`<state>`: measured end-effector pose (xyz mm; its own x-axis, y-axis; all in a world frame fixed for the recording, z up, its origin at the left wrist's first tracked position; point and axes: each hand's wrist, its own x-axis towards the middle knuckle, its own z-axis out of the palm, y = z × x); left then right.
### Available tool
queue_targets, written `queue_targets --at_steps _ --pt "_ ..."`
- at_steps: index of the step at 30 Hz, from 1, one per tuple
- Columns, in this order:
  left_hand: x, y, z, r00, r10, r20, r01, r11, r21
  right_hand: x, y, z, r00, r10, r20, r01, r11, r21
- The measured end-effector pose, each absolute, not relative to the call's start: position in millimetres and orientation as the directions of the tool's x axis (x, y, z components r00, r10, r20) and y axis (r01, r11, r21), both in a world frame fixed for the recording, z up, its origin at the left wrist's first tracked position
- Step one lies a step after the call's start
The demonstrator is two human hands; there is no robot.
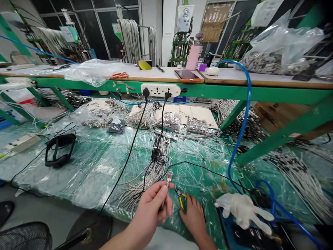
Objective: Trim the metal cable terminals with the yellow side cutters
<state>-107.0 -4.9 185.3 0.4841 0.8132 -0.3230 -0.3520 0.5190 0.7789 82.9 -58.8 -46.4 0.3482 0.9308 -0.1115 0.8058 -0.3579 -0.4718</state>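
My left hand (155,203) is closed, with a small metal cable connector (169,176) pinched between thumb and forefinger. The connector points up and away from me, and it looks like a USB plug. To its right, low over the green bench, my right hand (194,214) curls round a pair of small yellow-handled pliers (181,201), whose dark jaws point away from me. Part of the handles is hidden under the fingers. Just beyond my left hand lies a bundle of pale grey cables (153,170), with a coiled black cord (158,156) on top.
A white glove (244,210) rests on a blue and black device at right. A thick blue hose (244,114) hangs down beside it. Black power cords run from a power strip (160,90) on the shelf edge. Bags of metal parts (170,119) and a black strapped frame (59,150) lie farther back.
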Motion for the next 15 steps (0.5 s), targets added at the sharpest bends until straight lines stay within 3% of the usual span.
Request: queue_targets --at_steps 7,15 --pt "-103 -5 177 0.461 0.827 -0.323 -0.392 0.516 0.762 84 -56 -21 0.351 0.924 -0.151 0.678 -0.362 -0.640" --pt "-98 -12 175 0.411 0.843 -0.347 -0.408 0.510 0.757 69 -55 38 0.285 0.931 -0.228 0.268 -0.305 -0.914"
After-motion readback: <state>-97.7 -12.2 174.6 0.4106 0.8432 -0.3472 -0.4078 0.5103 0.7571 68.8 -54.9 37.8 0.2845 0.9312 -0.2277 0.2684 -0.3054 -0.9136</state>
